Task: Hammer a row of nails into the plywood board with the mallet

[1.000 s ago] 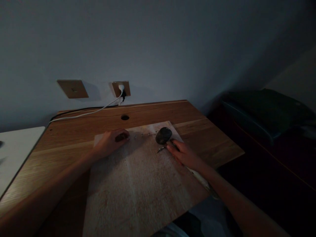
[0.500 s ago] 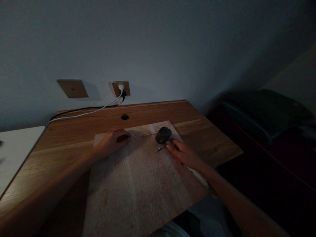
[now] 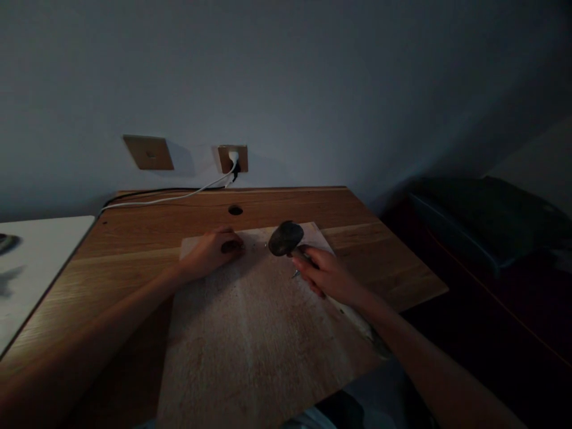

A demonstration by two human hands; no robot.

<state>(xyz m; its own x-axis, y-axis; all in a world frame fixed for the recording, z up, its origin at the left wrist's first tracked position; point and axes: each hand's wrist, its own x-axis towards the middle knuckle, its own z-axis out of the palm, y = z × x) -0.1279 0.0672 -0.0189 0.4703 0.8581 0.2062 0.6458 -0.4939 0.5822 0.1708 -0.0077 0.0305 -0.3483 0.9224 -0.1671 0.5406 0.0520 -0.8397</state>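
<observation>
My right hand (image 3: 328, 274) is wrapped round the light handle of a mallet (image 3: 286, 238). The mallet's dark rounded head is held above the far part of a pale wooden board (image 3: 250, 357). My left hand (image 3: 217, 250) rests near the board's far left corner, its thumb and fingers curled into a pinch. Whatever is between those fingertips is too small and dark to make out. Just below my right fingers lies a small shiny metal piece (image 3: 295, 274), perhaps a nail or screw. Tiny metal bits line the far edge, partly behind the mallet head.
The board lies on a wooden desk (image 3: 147, 229) against a wall. A white and a black cable run from a wall socket (image 3: 233, 159) to the left. A white panel (image 3: 49, 256) is at the left, and dark cushion-like bulk (image 3: 491, 208) at the right.
The mallet has lifted and swung left, its head now tilted over the row of metal bits. My left hand stays pinched at the same part of the board. The view has shifted slightly.
</observation>
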